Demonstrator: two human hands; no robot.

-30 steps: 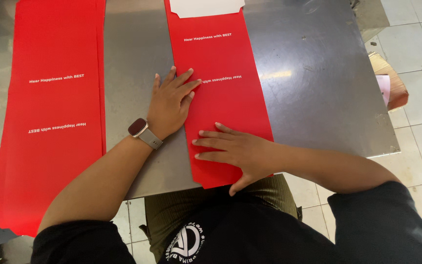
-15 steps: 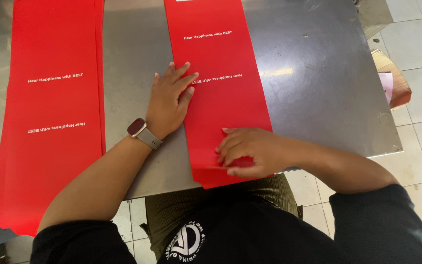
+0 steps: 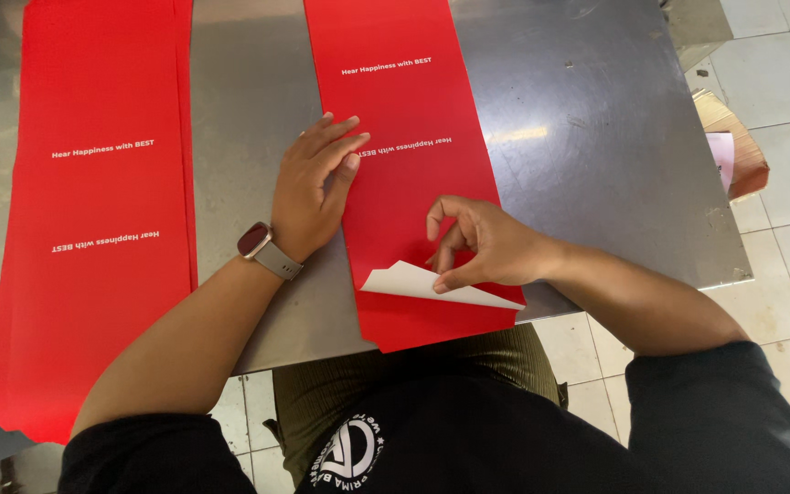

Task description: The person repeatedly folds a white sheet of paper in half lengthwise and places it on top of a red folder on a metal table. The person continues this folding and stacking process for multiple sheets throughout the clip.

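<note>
At frame left, a stack of red printed sheets is lying untouched on the steel table. At centre, the left hand is pressing open-palmed on a long red sheet. Right of it, the right hand is pinching that sheet's near end, curling up its white underside (fold only begun, by my judgement).

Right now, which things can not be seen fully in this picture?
Head view:
- red sheet: far end cut by top edge; part covered by right hand and left hand.
- red stack: top cut off.
- cardboard box: behind metal table.
</note>
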